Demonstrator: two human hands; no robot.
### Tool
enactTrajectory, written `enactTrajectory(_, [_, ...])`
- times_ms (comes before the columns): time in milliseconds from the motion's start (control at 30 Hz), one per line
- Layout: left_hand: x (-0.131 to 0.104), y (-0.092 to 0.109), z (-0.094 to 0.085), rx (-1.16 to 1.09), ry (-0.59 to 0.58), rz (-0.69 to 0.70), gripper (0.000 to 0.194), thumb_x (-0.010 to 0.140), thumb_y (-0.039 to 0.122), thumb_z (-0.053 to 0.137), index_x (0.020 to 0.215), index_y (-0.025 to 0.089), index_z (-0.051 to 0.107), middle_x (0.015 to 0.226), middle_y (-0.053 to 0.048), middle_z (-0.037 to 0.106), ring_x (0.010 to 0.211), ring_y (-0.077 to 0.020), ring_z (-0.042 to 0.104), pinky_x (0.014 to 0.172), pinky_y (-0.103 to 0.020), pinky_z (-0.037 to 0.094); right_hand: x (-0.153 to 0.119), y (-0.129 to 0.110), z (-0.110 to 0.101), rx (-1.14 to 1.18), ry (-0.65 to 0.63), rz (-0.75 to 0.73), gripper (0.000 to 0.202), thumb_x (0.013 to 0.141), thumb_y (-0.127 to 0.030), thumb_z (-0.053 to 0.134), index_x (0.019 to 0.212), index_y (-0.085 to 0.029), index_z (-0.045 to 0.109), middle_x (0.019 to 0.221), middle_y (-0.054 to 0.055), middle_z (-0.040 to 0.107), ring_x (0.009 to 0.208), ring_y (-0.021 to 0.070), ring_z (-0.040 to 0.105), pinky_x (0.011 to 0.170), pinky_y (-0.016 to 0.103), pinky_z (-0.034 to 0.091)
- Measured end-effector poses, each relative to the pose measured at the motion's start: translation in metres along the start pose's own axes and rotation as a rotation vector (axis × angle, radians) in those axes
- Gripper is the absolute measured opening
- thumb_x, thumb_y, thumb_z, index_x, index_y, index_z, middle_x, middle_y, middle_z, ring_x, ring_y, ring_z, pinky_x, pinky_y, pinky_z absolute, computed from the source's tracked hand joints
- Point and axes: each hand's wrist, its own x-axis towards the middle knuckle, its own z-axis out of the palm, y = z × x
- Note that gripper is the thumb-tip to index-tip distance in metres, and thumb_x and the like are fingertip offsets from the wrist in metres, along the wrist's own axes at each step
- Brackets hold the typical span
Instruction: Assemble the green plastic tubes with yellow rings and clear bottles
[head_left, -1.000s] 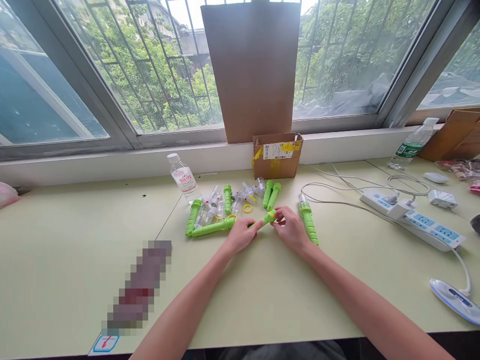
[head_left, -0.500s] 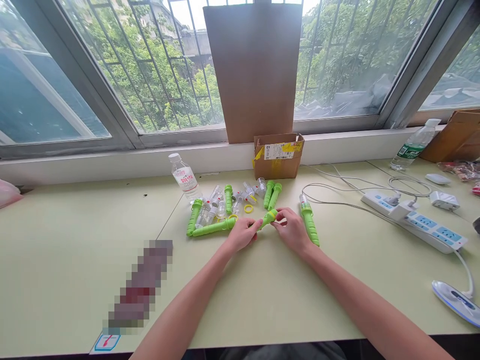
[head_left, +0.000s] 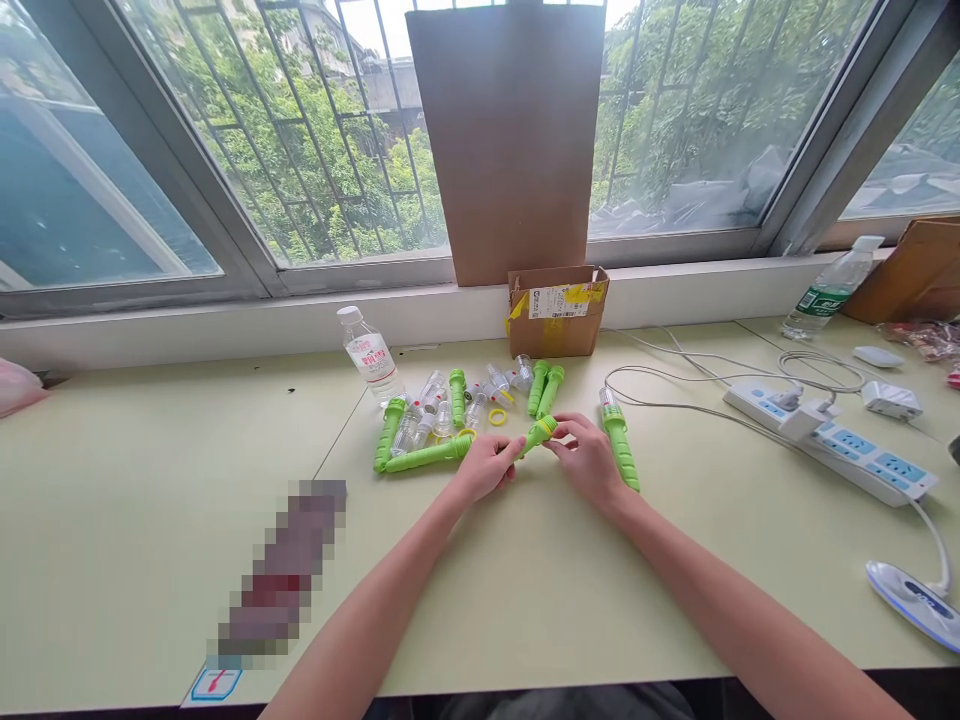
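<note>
Over the worktop, the left hand grips the body of a green tube while the right hand pinches its yellow-banded end. Just beside the right hand lies a clear-tipped green tube. Beyond the left hand, clear plastic pieces lie jumbled among other green tubes, with a loose yellow ring near them. Farther back, a labelled bottle stands left of a taped cardboard box, before the window.

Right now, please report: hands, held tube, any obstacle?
Left hand grips green tube. Right hand at its wide end. Possible snag: another tube beside right hand.
</note>
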Motion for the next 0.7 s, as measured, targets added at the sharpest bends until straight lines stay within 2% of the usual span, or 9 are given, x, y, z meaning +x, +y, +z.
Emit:
enactTrajectory(533, [0.0005,0.0016,-0.0006,-0.060,0.005,-0.012,0.048,0.078,0.063,0.049,0.070,0.016,0.056,0.047,0.004,0.048,0.037,-0.0077,0.039,0.040,-0.021,0.029,-0.0007,-0.0037,-0.0010,-0.002,0.022,-0.020,0.016,0.081,-0.033,0.060,0.073,-0.020,0.060,0.100,0.007,0.064,0.077,0.0176,0.063,0.058,0.032,0.057])
enactTrajectory(700, [0.0003,0.0043,0.0022,-0.185,0.092,-0.019,0.047,0.078,0.064,0.049,0.073,0.017,0.053,0.049,0.005,0.046,0.038,-0.0072,0.037,0.038,-0.021,0.029,-0.0033,-0.0036,0.0013,-0.084,0.046,-0.002,0.018,0.083,-0.033,0.057,0.070,-0.020,0.056,0.099,0.009,0.064,0.079,0.0193,0.063,0.057,0.033,0.055])
